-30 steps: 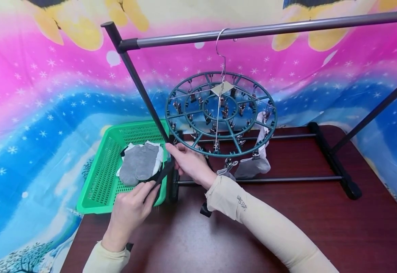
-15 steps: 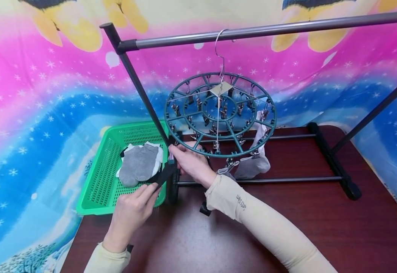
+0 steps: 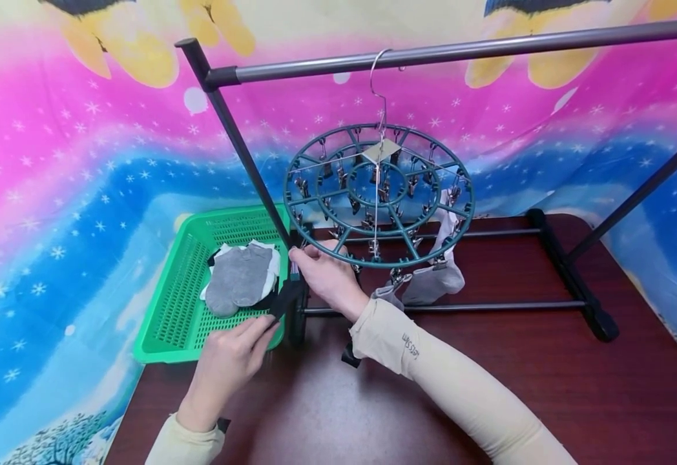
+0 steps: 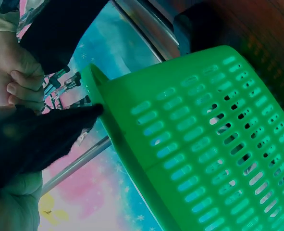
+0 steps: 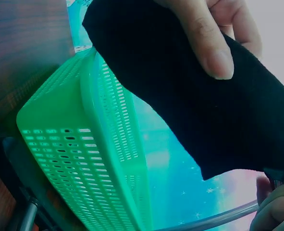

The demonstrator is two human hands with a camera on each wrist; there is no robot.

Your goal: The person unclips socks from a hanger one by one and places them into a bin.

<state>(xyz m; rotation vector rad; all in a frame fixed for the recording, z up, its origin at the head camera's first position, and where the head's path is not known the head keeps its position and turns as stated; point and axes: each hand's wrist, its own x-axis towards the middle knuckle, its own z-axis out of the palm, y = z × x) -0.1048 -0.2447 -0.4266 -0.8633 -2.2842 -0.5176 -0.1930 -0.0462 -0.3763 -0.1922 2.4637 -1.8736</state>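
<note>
A black sock (image 3: 285, 301) stretches between my two hands in front of the basket's right side. With thumb and fingers my left hand (image 3: 230, 355) pinches its lower end; in the right wrist view that thumb lies flat on the dark fabric (image 5: 151, 82). My right hand (image 3: 329, 278) grips a metal clip (image 3: 294, 263) at the near left rim of the round green hanger (image 3: 393, 263). The sock's upper edge is right at the clip. Light grey socks (image 3: 434, 283) hang from other clips on the hanger's right side.
The green basket (image 3: 164, 339) holds a pile of grey, white and black socks (image 3: 239, 278), left of the rack. A dark metal rack (image 3: 466, 48) carries the hanger on its top bar. Its foot (image 3: 597, 320) and lower bars stand on the brown table (image 3: 489, 381).
The sock has turned and spread wider, its upper edge now at the clip. My left hand has shifted slightly right and down; my right hand stays almost in place.
</note>
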